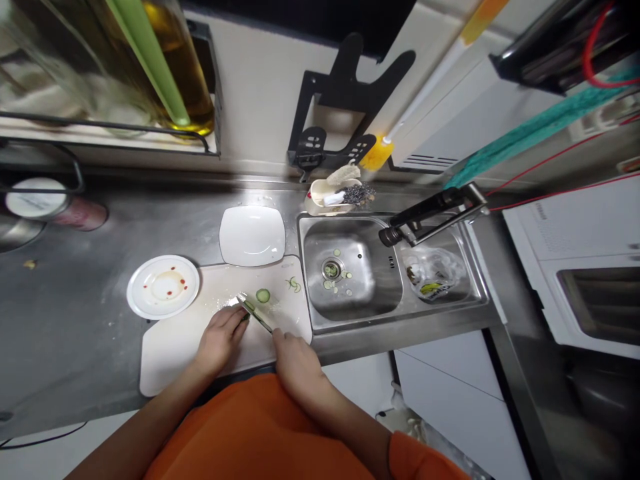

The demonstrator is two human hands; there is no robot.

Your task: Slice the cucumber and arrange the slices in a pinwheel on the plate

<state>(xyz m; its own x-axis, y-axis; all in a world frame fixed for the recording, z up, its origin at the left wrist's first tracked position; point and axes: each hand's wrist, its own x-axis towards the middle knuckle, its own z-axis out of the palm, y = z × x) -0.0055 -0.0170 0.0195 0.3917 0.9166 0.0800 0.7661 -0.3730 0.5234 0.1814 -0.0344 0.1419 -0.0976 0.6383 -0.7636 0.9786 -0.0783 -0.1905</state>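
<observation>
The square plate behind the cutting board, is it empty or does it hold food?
Empty. The square plate shows only a bare white surface; the cucumber slice lies on the cutting board instead.

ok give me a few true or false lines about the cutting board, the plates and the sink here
1. The right hand holds a knife over the cutting board. True.
2. The left hand rests in the sink. False: it is on the cutting board, pressing down the green vegetable beside the blade.
3. A cut cucumber slice lies on the board beyond the knife. True.
4. The round plate left of the board is spotless. False: it carries red spots.
5. The square plate is piled with slices. False: it looks bare.
6. Small green slices lie around the sink's drain. True.
</observation>
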